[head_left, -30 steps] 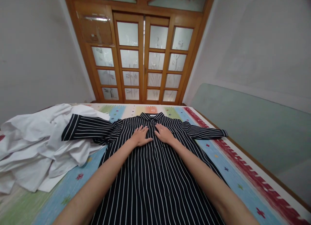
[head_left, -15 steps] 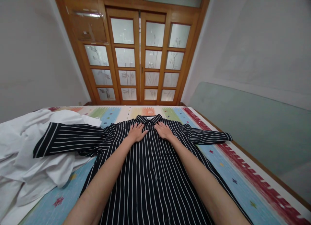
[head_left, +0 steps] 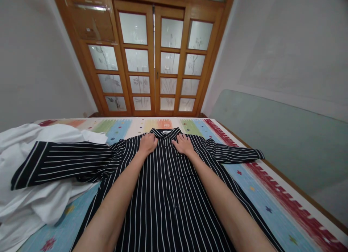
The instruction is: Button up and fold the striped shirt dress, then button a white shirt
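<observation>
A black shirt with thin white stripes (head_left: 168, 194) lies front up on a bed, sleeves spread to both sides. Its collar (head_left: 165, 132) points toward the far door. My left hand (head_left: 148, 143) rests on the shirt just left of the collar, fingers curled under as if bunching cloth. My right hand (head_left: 184, 144) lies flat on the shirt just right of the collar, fingers stretched out. The left sleeve (head_left: 54, 163) lies over white cloth; the right sleeve (head_left: 236, 154) reaches toward the bed's right edge.
A colourful striped bedsheet (head_left: 261, 186) covers the bed. White clothes (head_left: 29, 205) are heaped at the left. A wooden door with frosted glass panes (head_left: 154, 63) stands beyond the bed. A pale green wall panel (head_left: 285, 143) runs along the right.
Both hands slid up the shirt's chest to the collar. The left fingers went from flat to curled. The view moved forward, so the shirt and white clothes appear closer.
</observation>
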`<act>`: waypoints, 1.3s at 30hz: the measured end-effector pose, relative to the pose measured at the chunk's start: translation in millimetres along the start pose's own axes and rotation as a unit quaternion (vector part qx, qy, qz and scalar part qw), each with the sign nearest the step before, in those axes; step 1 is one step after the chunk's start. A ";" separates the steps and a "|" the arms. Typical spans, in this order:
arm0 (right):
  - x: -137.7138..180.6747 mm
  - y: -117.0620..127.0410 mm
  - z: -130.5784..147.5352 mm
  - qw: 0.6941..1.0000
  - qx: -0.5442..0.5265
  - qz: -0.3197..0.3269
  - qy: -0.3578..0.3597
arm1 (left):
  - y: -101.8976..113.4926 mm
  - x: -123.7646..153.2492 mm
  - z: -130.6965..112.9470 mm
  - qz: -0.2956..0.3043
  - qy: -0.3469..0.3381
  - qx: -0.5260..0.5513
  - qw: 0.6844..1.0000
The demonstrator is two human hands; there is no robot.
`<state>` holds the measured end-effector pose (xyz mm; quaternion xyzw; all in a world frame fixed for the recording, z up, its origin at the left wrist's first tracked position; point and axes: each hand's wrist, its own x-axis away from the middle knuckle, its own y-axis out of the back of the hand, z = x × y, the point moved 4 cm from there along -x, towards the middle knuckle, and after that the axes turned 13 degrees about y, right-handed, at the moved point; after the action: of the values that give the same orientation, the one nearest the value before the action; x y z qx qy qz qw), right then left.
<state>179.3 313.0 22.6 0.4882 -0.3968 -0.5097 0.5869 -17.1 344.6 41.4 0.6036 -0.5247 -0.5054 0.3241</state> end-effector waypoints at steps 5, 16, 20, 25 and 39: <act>2.2 -0.9 -0.1 0.999 -0.005 -0.036 0.013 | 7.8 -31.9 -1.0 -0.028 0.013 0.007 0.999; 10.2 7.6 2.4 0.988 -0.020 -0.151 0.014 | 10.3 -81.4 -7.1 0.133 -0.115 -0.130 0.976; 12.1 9.7 4.0 0.984 -0.014 -0.177 0.022 | 21.5 -84.8 -1.9 0.142 -0.123 -0.175 0.966; 12.9 11.4 4.8 0.982 -0.014 -0.186 0.042 | 28.7 -75.7 2.3 0.138 -0.145 -0.209 0.957; 8.4 4.5 -2.7 1.000 0.004 -0.023 0.011 | 25.1 -56.1 -11.9 0.050 -0.070 -0.188 0.978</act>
<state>184.3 305.2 26.2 0.5051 -0.3813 -0.5164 0.5770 -10.0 390.8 82.9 0.4680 -0.4712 -0.6188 0.4196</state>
